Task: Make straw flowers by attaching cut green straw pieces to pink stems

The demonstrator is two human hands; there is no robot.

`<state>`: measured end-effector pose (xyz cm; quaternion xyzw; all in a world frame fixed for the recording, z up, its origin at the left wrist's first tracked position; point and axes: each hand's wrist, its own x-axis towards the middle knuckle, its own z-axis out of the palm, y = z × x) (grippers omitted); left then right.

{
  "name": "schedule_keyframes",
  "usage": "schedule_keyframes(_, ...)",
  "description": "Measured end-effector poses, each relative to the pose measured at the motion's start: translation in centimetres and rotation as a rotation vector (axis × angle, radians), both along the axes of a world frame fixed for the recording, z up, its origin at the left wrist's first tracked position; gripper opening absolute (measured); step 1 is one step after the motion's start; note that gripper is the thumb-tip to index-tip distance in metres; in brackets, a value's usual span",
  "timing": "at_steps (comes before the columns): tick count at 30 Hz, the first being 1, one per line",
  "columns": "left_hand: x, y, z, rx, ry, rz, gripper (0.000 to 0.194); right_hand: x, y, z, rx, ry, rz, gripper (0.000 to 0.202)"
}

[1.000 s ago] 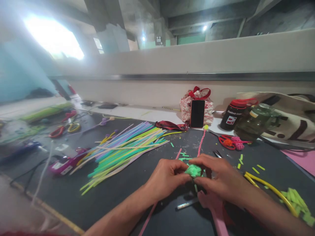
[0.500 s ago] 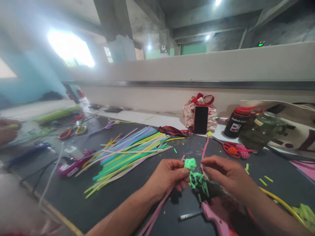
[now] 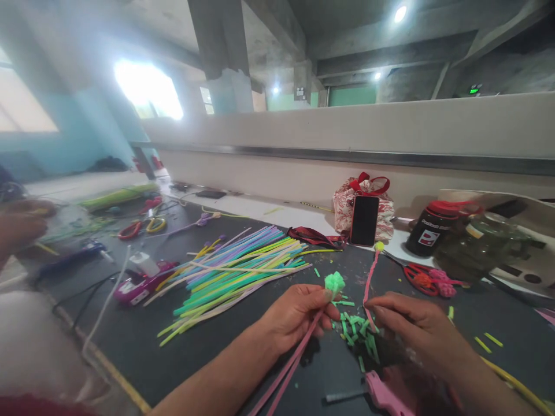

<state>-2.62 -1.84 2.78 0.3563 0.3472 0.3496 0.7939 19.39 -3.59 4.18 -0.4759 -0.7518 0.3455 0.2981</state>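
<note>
My left hand (image 3: 306, 312) is closed in a pinch on a green fuzzy pipe-cleaner flower (image 3: 335, 283). Its pink pipe-cleaner stems (image 3: 299, 358) run down from the fingers towards me. On the right, my right hand (image 3: 405, 318) pinches the lower part of a pink twisted pipe cleaner (image 3: 373, 273) topped with a yellow ball (image 3: 379, 247). Short cut green pieces (image 3: 358, 329) lie on the dark table between and below the hands. Under my right hand is a pink glue gun (image 3: 384, 394), its rear part hidden by my arm.
Long coloured pipe cleaners (image 3: 238, 271) lie in a pile on the left, beside a purple power strip (image 3: 141, 284). A phone (image 3: 364, 221) leans on a patterned bag (image 3: 344, 205). Red-handled scissors (image 3: 420, 278) and a black bottle (image 3: 429, 231) are at right. Another person's hand (image 3: 23, 222) shows far left.
The view has shifted left, so things appear farther right. In my left hand the green flower stands more upright, and its pink stems now pass in front of the fingers. Both grips stay closed.
</note>
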Motion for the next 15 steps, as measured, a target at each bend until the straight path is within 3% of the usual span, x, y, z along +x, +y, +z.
schedule_keyframes(8, -0.3, 0.8, -0.1, -0.013, -0.031, 0.077, 0.021, 0.0, 0.1, -0.7, -0.039, 0.012, -0.008, 0.029)
schedule_keyframes(12, -0.5, 1.1, 0.0, 0.001, 0.015, 0.131, 0.022, 0.7, -0.7, -0.3, -0.099, 0.009, -0.023, 0.031)
schedule_keyframes(15, -0.6, 1.1, -0.1, -0.004, 0.016, 0.136, 0.024, 2.5, -2.2, 0.2, -0.091, -0.041, -0.150, 0.031)
